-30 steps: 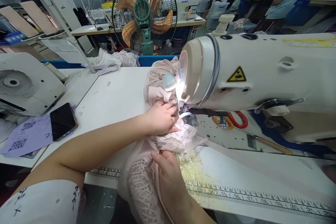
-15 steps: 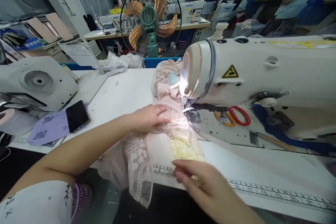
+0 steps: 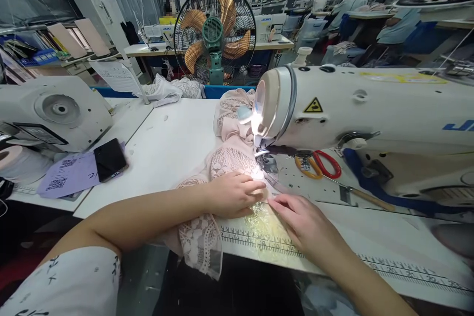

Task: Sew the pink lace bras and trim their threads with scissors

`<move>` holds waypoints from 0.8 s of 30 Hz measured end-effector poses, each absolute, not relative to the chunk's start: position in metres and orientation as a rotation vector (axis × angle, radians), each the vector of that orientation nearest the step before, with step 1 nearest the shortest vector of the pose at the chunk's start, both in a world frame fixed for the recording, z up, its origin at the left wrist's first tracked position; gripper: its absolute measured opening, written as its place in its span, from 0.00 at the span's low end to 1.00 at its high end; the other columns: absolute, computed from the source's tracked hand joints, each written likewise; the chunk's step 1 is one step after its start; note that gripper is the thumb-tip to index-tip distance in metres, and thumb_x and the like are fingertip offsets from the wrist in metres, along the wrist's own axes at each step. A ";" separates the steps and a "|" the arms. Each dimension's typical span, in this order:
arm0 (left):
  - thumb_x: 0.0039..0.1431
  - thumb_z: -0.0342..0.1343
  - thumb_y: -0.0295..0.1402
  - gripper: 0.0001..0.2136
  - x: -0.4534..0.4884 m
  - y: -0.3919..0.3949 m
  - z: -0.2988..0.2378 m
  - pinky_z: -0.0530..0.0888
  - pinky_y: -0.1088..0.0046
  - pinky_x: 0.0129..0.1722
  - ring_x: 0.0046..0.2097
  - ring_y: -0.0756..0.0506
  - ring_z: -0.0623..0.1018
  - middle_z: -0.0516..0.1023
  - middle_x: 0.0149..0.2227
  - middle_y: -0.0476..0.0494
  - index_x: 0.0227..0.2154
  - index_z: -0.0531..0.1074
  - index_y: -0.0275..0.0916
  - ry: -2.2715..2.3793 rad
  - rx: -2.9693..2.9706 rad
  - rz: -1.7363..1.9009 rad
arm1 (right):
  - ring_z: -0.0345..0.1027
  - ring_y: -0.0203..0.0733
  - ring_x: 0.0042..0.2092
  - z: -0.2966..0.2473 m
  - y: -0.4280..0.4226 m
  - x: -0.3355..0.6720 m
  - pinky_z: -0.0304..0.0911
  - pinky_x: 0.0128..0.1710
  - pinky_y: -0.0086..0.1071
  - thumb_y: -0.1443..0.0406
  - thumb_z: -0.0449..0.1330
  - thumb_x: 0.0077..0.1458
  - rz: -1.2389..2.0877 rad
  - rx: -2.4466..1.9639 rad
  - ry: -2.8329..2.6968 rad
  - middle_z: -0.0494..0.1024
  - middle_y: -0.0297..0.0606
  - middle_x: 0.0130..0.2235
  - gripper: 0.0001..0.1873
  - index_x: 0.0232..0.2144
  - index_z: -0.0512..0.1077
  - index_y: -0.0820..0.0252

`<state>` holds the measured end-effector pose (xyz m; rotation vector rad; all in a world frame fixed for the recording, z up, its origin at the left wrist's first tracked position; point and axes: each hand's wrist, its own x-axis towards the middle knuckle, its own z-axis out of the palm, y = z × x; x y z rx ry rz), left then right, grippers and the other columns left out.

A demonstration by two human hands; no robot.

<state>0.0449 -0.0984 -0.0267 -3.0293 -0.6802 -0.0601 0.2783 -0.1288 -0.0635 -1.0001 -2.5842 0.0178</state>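
A pale pink lace garment (image 3: 225, 158) lies on the white sewing table (image 3: 174, 148), running from behind the needle to over the table's front edge. A yellowish lace strip (image 3: 264, 229) sits on it near the printed ruler. My left hand (image 3: 233, 193) rests on the lace just in front of the presser foot (image 3: 267, 163), fingers curled down onto the fabric. My right hand (image 3: 303, 219) lies beside it, fingertips pressing the yellowish strip. The white sewing machine (image 3: 370, 108) shines its lamp on the needle area.
Red and orange scissors (image 3: 320, 165) lie under the machine arm. A black phone (image 3: 109, 159) on purple paper (image 3: 64, 177) sits at the left, by another machine (image 3: 55, 111). A standing fan (image 3: 215, 34) and more lace (image 3: 166, 90) are behind. Other workers sit far back.
My left hand slid toward me along the lace and curled onto it. My right hand moved up from the table's edge to the yellowish strip, meeting the left. The garment shifted forward.
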 end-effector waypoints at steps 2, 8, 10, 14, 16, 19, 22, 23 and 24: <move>0.63 0.47 0.39 0.18 0.042 -0.097 -0.030 0.67 0.63 0.50 0.51 0.41 0.69 0.69 0.55 0.40 0.52 0.68 0.37 -0.644 -3.029 -0.094 | 0.67 0.45 0.42 -0.063 -0.130 0.279 0.67 0.39 0.36 0.73 0.47 0.58 0.049 -1.025 -2.601 0.74 0.47 0.41 0.18 0.44 0.73 0.66; 0.62 0.48 0.40 0.18 0.038 -0.083 -0.037 0.66 0.61 0.49 0.51 0.40 0.69 0.71 0.54 0.42 0.52 0.69 0.39 -0.609 -3.045 -0.158 | 0.66 0.44 0.39 -0.064 -0.121 0.276 0.64 0.36 0.34 0.72 0.46 0.58 0.019 -1.053 -2.608 0.73 0.46 0.38 0.18 0.45 0.73 0.64; 0.62 0.47 0.39 0.18 0.036 -0.076 -0.037 0.65 0.61 0.50 0.50 0.41 0.70 0.71 0.54 0.42 0.52 0.69 0.39 -0.587 -3.050 -0.167 | 0.65 0.43 0.36 -0.064 -0.117 0.274 0.62 0.33 0.33 0.73 0.46 0.58 -0.014 -1.075 -2.645 0.72 0.45 0.36 0.18 0.45 0.73 0.65; 0.64 0.44 0.38 0.18 0.033 -0.061 -0.036 0.64 0.62 0.52 0.50 0.41 0.70 0.72 0.54 0.43 0.51 0.70 0.40 -0.545 -3.053 -0.169 | 0.64 0.42 0.32 -0.058 -0.110 0.267 0.57 0.29 0.32 0.73 0.49 0.56 -0.065 -1.187 -2.734 0.71 0.42 0.31 0.20 0.47 0.73 0.65; 0.65 0.42 0.39 0.18 0.031 -0.054 -0.035 0.63 0.61 0.53 0.51 0.41 0.70 0.72 0.54 0.43 0.51 0.70 0.40 -0.524 -3.059 -0.165 | 0.64 0.43 0.31 -0.052 -0.107 0.261 0.54 0.28 0.32 0.72 0.51 0.55 -0.070 -1.285 -2.808 0.71 0.40 0.28 0.21 0.50 0.72 0.62; 0.66 0.41 0.38 0.19 0.029 -0.045 -0.034 0.63 0.60 0.54 0.51 0.41 0.70 0.72 0.54 0.42 0.51 0.71 0.40 -0.503 -3.062 -0.181 | 0.64 0.42 0.28 -0.040 -0.103 0.251 0.47 0.22 0.31 0.71 0.53 0.55 -0.023 -1.537 -2.933 0.71 0.36 0.24 0.24 0.54 0.68 0.58; 0.65 0.43 0.35 0.17 0.027 -0.036 -0.035 0.64 0.61 0.52 0.51 0.42 0.71 0.73 0.53 0.41 0.51 0.71 0.41 -0.501 -3.048 -0.180 | 0.63 0.41 0.24 -0.028 -0.097 0.240 0.40 0.18 0.31 0.70 0.54 0.53 0.049 -1.769 -2.989 0.70 0.35 0.22 0.29 0.58 0.63 0.57; 0.64 0.44 0.33 0.16 0.027 -0.033 -0.035 0.65 0.61 0.52 0.50 0.42 0.71 0.74 0.52 0.40 0.51 0.71 0.41 -0.501 -3.040 -0.167 | 0.64 0.41 0.24 -0.025 -0.095 0.237 0.40 0.18 0.30 0.70 0.54 0.52 0.073 -1.814 -2.994 0.70 0.35 0.22 0.30 0.59 0.62 0.58; 0.64 0.44 0.31 0.17 0.026 -0.029 -0.036 0.65 0.61 0.51 0.50 0.42 0.71 0.74 0.51 0.40 0.52 0.70 0.42 -0.498 -3.033 -0.152 | 0.64 0.41 0.23 -0.022 -0.093 0.234 0.41 0.18 0.30 0.70 0.55 0.52 0.090 -1.850 -2.998 0.70 0.35 0.21 0.31 0.60 0.61 0.58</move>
